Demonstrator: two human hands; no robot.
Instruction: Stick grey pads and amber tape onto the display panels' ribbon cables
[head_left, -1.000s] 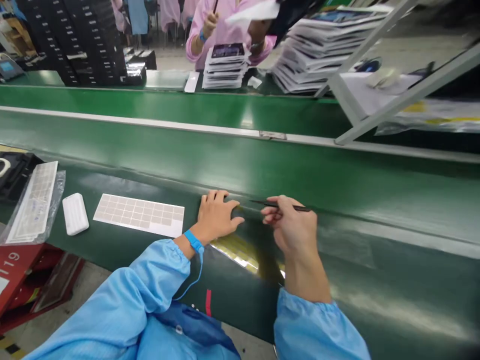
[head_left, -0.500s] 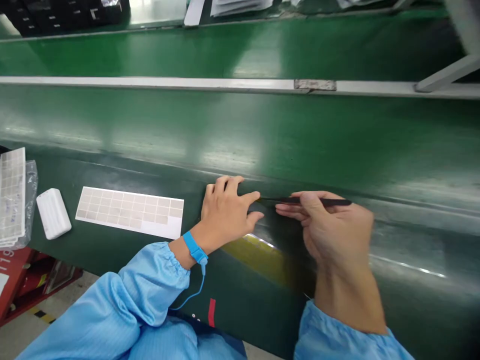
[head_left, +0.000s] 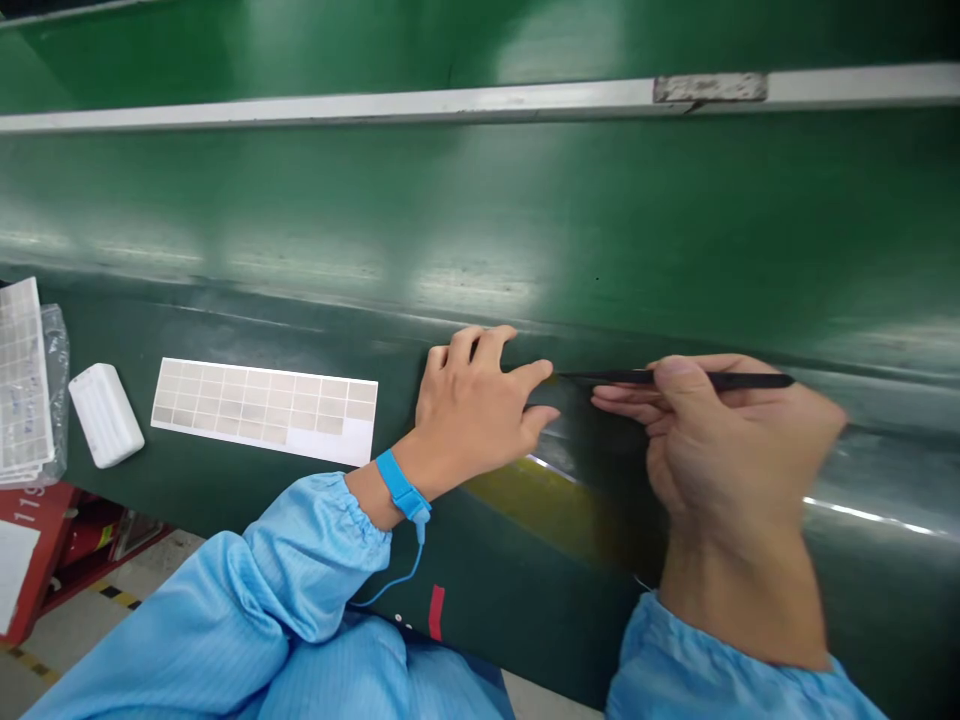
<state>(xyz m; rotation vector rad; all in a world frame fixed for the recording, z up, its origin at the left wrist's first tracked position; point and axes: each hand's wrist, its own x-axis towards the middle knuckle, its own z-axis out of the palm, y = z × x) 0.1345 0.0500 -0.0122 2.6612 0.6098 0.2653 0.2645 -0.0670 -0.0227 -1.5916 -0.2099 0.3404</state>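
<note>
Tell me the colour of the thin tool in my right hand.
The thin tool is black, clearest in the head view.

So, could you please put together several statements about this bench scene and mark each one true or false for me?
1. The right hand holds a slim black tool. True.
2. The gridded sheet lies between the white block and the left hand. True.
3. The blue band circles the right wrist. False: it is on the left.
4. The red strip lies on the gridded sheet. False: it lies apart, on the green table.
5. The left hand is clenched. False: it is spread.
</note>
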